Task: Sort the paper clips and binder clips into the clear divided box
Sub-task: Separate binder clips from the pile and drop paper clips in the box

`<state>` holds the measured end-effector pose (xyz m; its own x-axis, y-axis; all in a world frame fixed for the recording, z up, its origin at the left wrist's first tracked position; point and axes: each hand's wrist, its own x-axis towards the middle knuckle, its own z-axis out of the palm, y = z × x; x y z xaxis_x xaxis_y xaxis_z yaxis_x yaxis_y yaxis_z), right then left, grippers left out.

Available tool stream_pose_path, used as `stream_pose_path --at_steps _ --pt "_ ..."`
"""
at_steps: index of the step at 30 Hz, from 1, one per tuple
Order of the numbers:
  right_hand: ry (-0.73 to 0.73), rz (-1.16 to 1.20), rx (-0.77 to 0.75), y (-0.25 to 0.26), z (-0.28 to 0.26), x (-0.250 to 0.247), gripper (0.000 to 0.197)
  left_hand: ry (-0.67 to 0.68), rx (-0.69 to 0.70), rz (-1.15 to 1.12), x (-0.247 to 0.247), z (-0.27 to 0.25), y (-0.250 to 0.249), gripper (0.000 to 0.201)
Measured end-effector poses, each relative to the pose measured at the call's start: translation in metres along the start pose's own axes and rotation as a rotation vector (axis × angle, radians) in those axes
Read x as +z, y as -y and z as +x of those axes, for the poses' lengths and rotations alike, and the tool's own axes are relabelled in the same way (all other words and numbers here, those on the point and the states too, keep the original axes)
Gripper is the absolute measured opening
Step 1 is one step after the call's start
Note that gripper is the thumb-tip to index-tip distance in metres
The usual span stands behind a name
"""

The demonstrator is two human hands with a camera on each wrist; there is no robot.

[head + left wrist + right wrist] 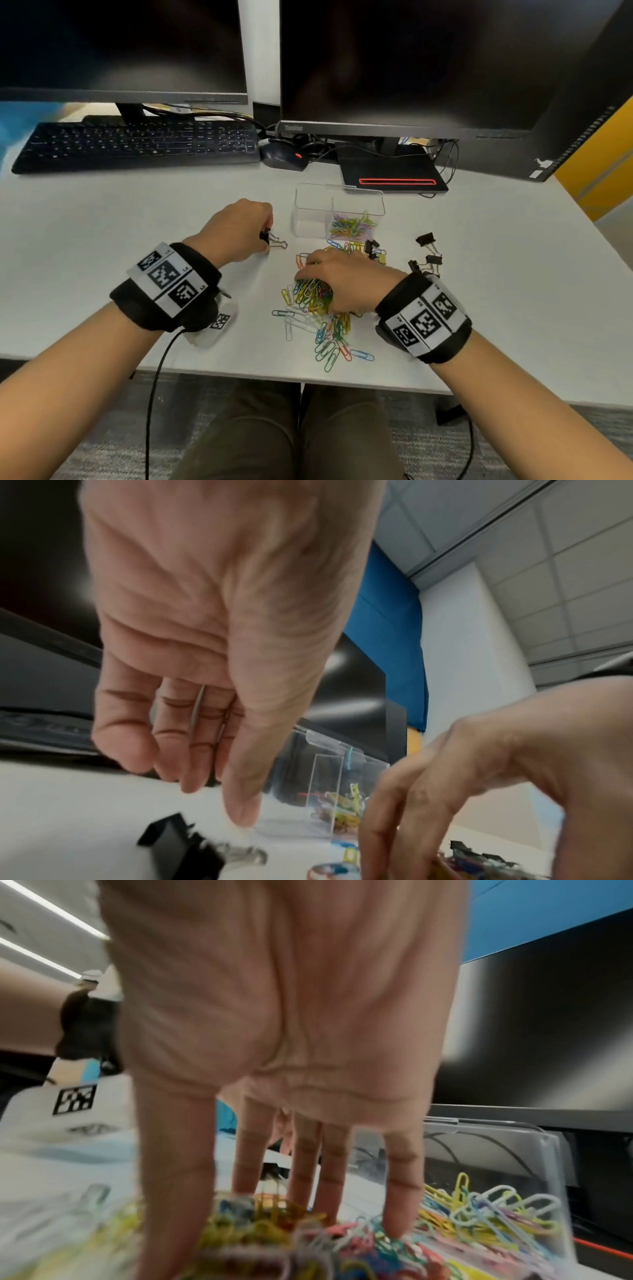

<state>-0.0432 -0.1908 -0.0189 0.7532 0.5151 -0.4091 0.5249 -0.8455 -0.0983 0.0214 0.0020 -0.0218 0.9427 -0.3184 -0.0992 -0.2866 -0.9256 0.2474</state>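
A clear divided box (pixel 310 209) stands mid-table; its right half holds coloured paper clips (pixel 352 224), and I see nothing in the left half. My right hand (pixel 317 286) reaches down into the loose pile of paper clips (pixel 329 339), thumb and fingers gripping a bunch (pixel 260 1221). My left hand (pixel 263 233) hovers over a black binder clip (pixel 270 238) left of the box. The left wrist view shows that hand (pixel 215 799) with relaxed fingers, and the binder clip (pixel 178 842) lying free on the table. More binder clips (pixel 428 253) lie right of the pile.
A keyboard (pixel 137 144), a mouse (pixel 284 156), two dark monitors and a black stand base (pixel 390 168) line the back of the white table (pixel 102 222). A small white tagged device (pixel 214 325) lies under my left wrist. The table's front edge runs just below the pile.
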Motion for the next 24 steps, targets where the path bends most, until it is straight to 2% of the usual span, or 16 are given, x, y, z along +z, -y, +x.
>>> stream_pose_path --at_steps 2,4,8,10,12,16,20,24 --pt "-0.068 -0.016 -0.010 0.000 0.002 -0.001 0.057 0.003 -0.004 0.020 -0.004 -0.002 -0.003 0.033" --pt "-0.127 -0.013 -0.023 -0.002 0.004 0.000 0.047 0.069 -0.024 0.022 -0.011 -0.010 -0.010 0.036" --pt "-0.194 0.067 0.012 -0.008 0.009 0.002 0.034 0.442 -0.012 -0.055 -0.008 -0.032 -0.031 0.045" --pt "-0.219 0.148 0.028 -0.011 0.009 0.003 0.028 0.535 0.038 -0.026 0.005 -0.037 -0.040 0.044" --pt "-0.252 0.255 0.038 -0.014 0.007 0.001 0.021 0.529 0.092 0.001 0.016 -0.037 -0.049 0.039" --pt "-0.340 0.439 0.109 -0.026 -0.001 -0.006 0.018 0.368 0.175 -0.046 0.027 -0.028 -0.062 0.029" --pt "-0.436 0.626 0.186 -0.038 -0.012 -0.010 0.019 0.298 0.138 -0.228 0.019 -0.017 -0.061 0.034" --pt "-0.536 0.738 0.256 -0.052 -0.021 -0.015 0.022 0.240 0.119 -0.280 0.009 -0.013 -0.051 0.044"
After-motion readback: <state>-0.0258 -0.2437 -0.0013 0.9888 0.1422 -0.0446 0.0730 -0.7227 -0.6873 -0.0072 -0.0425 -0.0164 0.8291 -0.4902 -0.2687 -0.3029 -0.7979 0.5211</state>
